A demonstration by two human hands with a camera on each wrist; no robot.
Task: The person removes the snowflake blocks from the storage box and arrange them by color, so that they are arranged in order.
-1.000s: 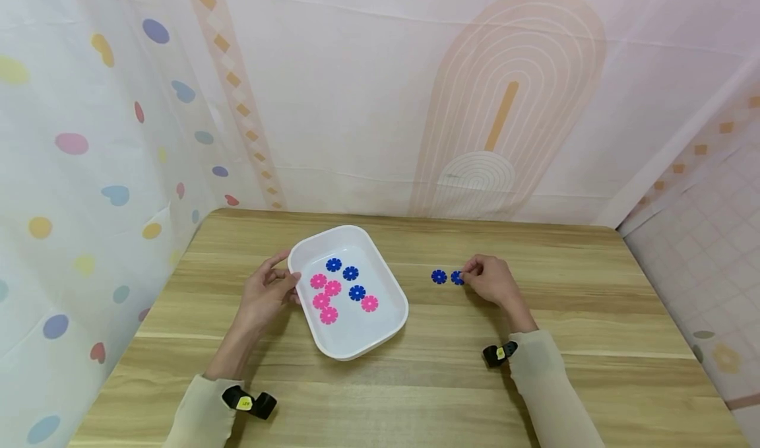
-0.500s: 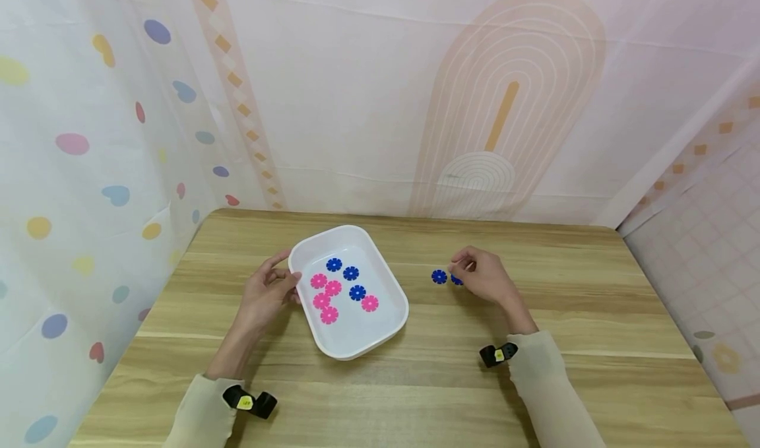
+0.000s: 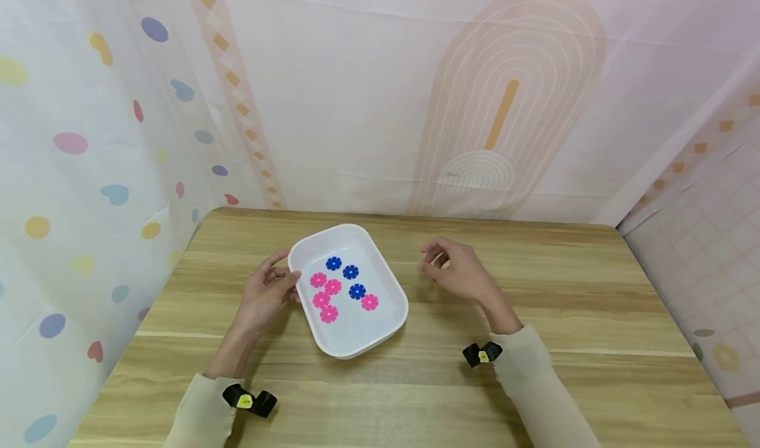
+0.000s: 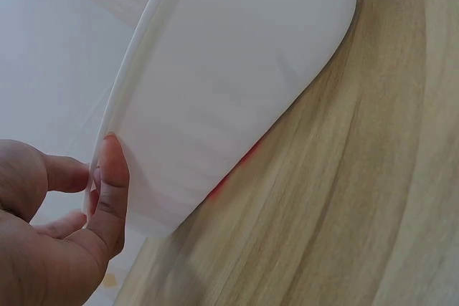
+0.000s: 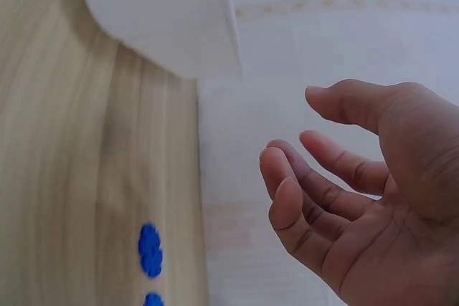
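Hovering loosely curled and holding nothing, the fingers (image 5: 301, 177) of the right hand (image 3: 457, 273) are hanging above the worktop (image 3: 594, 316), between the white tray (image 3: 380, 266) and the two blue flower discs (image 5: 150, 250) lying flat on the wood; the head view hides those discs behind the hand, while the right wrist view shows them at about seven o'clock of the palm. The left hand (image 3: 266, 293) is gripping the tray's nine o'clock rim, thumb (image 4: 111, 184) pressing on the outer wall and the other fingers curling at the lip. Inside the tray, three more blue discs (image 3: 350, 272) are sitting toward twelve o'clock and five pink discs (image 3: 328, 314) toward the centre and six o'clock, some of them touching. Judging from this, a clean pick from the tray is calling for a narrow thumb-and-forefinger pinch on one disc's edge, coming straight down so neighbours are not being dragged along, with the left hand steadying the tray against sliding.
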